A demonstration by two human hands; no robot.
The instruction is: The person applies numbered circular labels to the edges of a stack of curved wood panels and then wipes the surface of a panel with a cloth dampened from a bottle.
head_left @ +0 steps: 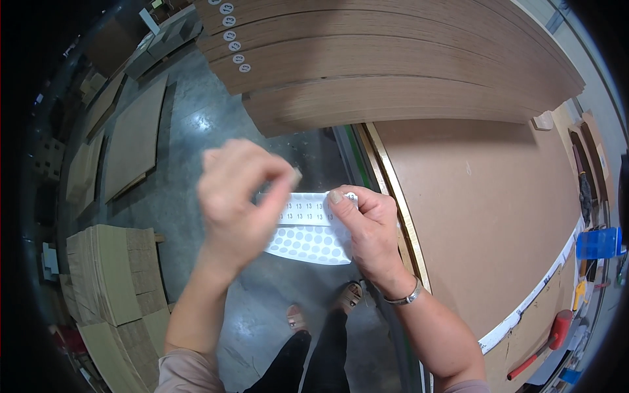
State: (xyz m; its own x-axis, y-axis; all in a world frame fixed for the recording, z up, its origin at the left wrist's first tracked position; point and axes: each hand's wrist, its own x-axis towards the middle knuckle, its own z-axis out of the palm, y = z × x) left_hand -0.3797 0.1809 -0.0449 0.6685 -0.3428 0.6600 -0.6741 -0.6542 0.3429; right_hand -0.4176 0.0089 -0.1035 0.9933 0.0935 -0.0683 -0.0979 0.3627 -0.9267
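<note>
A white sheet of small round stickers (308,243) hangs in front of me, its upper part folded over and printed with rows of numbers. My right hand (370,226) grips its right end, thumb on top and fingers behind. Left of the sheet and partly over its edge, my left hand (242,203) is raised and blurred by motion. Its fingers are curled, with thumb and forefinger tips together; whether a sticker sits between them is too blurred to see. Beyond my hands lies a stack of long brown wood-grain boards (393,59), with round white stickers (234,46) near their left ends.
A large brown panel (472,216) covers the bench at my right. A red mallet (557,331) and a blue container (597,243) lie along its right side. Stacked cardboard (118,275) stands on the floor at left, with flat boards (139,137) farther off.
</note>
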